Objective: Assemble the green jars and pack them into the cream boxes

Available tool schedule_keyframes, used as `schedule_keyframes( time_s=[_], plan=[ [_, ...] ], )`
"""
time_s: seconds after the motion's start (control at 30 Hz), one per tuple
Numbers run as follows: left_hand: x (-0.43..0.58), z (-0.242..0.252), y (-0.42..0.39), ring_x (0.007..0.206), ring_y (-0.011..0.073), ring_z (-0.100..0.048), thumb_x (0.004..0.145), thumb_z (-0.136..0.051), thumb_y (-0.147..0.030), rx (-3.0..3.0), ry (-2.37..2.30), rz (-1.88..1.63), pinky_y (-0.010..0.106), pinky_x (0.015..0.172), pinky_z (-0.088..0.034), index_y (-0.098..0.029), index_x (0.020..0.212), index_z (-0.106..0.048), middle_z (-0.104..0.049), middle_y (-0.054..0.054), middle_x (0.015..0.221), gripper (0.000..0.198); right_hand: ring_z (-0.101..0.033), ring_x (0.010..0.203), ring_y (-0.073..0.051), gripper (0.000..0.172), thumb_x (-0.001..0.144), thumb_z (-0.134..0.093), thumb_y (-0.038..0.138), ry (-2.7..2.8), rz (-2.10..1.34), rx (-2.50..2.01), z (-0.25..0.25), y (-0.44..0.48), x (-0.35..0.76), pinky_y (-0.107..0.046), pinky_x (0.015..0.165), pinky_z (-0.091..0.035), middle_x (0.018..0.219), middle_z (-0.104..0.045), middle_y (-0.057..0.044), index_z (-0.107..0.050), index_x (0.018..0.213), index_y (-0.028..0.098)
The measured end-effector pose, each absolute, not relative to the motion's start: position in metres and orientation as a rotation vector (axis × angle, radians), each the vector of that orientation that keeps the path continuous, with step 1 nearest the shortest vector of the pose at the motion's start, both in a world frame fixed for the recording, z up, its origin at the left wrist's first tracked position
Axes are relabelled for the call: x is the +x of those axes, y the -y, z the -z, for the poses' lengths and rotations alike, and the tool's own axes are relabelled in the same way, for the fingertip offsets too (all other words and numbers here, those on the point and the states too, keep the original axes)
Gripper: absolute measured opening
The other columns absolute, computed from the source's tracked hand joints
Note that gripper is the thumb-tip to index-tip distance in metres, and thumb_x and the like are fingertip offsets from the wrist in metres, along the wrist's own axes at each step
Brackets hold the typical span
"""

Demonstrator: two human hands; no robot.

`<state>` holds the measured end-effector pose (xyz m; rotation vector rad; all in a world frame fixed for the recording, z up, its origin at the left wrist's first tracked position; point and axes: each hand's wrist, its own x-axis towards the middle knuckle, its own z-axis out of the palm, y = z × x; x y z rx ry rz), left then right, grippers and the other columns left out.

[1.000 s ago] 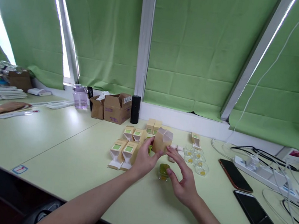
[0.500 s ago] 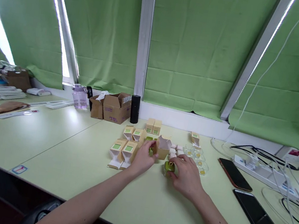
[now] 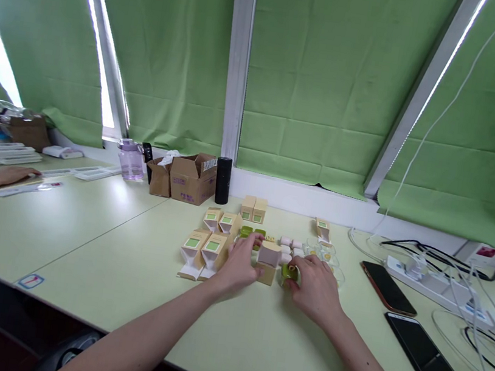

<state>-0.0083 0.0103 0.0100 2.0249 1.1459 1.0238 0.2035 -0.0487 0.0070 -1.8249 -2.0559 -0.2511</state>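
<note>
A small tan carton (image 3: pixel 268 263) stands on the pale green table (image 3: pixel 136 256) with its top flaps open. My left hand (image 3: pixel 238 265) grips its left side with curled fingers. My right hand (image 3: pixel 314 286) lies just right of the carton, fingers closed on a small green jar (image 3: pixel 289 271) that rests on the table. More green jars (image 3: pixel 252 233) and small white pieces (image 3: pixel 290 245) sit right behind the carton.
Several closed tan cartons with green labels (image 3: pixel 204 247) stand to the left. Clear lids (image 3: pixel 328 256) lie right of my hands. Two phones (image 3: pixel 388 289), a power strip (image 3: pixel 436 286) and cables fill the right. Brown boxes (image 3: pixel 191 177) sit by the window. Another person's hand (image 3: pixel 9 175) rests far left.
The carton came down from mid-air onto the table, still in my left hand. My right hand dropped onto the green jar, closed on it and drew it beside the carton.
</note>
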Motion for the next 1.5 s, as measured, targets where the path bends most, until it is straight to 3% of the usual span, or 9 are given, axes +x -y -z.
schedule_keyframes(
  time_s=[0.2,0.33,0.43,0.67,1.0,1.2,1.5],
  plan=[
    [-0.009,-0.012,-0.008,0.118,0.0247,-0.056,0.076,-0.065,-0.013,1.965,-0.84,-1.384,0.04,0.104,-0.043,-0.022,0.106,-0.053,-0.059,0.009,0.119,0.034,-0.063,0.101,-0.027,0.015,0.079,-0.071,0.021,2.049,0.216,-1.85,-0.009,0.05,0.202,-0.035,0.081,-0.04,0.098,-0.074,-0.007,-0.067,0.093,0.023],
    [-0.01,-0.011,-0.011,0.121,0.0254,-0.057,0.079,-0.063,-0.014,1.973,-0.821,-1.44,0.041,0.106,-0.044,-0.02,0.086,-0.057,-0.06,0.01,0.117,0.011,-0.063,0.1,-0.026,0.015,0.08,-0.071,0.021,2.047,0.187,-1.877,-0.011,0.051,0.202,-0.033,0.079,-0.039,0.098,-0.073,-0.008,-0.067,0.094,0.023],
    [-0.01,-0.01,-0.013,0.12,0.0259,-0.061,0.085,-0.063,-0.018,1.984,-0.844,-1.422,0.042,0.106,-0.047,-0.02,0.086,-0.065,-0.064,0.011,0.118,0.003,-0.063,0.101,-0.026,0.016,0.08,-0.071,0.021,2.053,0.181,-1.883,-0.011,0.051,0.202,-0.033,0.079,-0.038,0.099,-0.073,-0.007,-0.067,0.096,0.023],
    [-0.006,-0.005,-0.017,0.118,0.0257,-0.066,0.092,-0.061,-0.026,2.001,-0.898,-1.399,0.042,0.105,-0.051,-0.021,0.097,-0.078,-0.072,0.011,0.117,0.018,-0.064,0.097,-0.026,0.019,0.079,-0.071,0.02,2.047,0.162,-1.924,-0.013,0.051,0.202,-0.032,0.076,-0.037,0.098,-0.073,-0.007,-0.068,0.098,0.023],
    [-0.005,-0.006,-0.018,0.113,0.0256,-0.068,0.089,-0.06,-0.021,1.861,-0.933,-1.258,0.04,0.102,-0.051,-0.018,0.109,-0.074,-0.076,0.01,0.118,0.025,-0.066,0.088,-0.026,0.018,0.08,-0.07,0.02,2.029,0.182,-1.915,-0.008,0.05,0.202,-0.032,0.069,-0.035,0.096,-0.073,-0.006,-0.066,0.098,0.023],
    [-0.003,-0.002,-0.021,0.108,0.0234,-0.067,0.08,-0.056,-0.011,1.702,-0.877,-1.212,0.037,0.096,-0.052,-0.015,0.12,-0.07,-0.073,0.011,0.121,0.042,-0.065,0.088,-0.025,0.018,0.086,-0.065,0.023,1.842,0.211,-1.803,-0.003,0.046,0.211,-0.031,0.068,-0.04,0.097,-0.07,-0.006,-0.063,0.104,0.024],
    [-0.003,-0.005,-0.019,0.104,0.0216,-0.064,0.065,-0.048,-0.004,1.633,-0.796,-1.158,0.036,0.097,-0.052,-0.014,0.128,-0.068,-0.072,0.011,0.119,0.067,-0.065,0.09,-0.023,0.031,0.096,-0.058,0.037,1.479,0.037,-1.181,-0.01,0.05,0.208,-0.039,0.082,-0.055,0.12,-0.068,-0.011,-0.056,0.124,0.024]
  ],
)
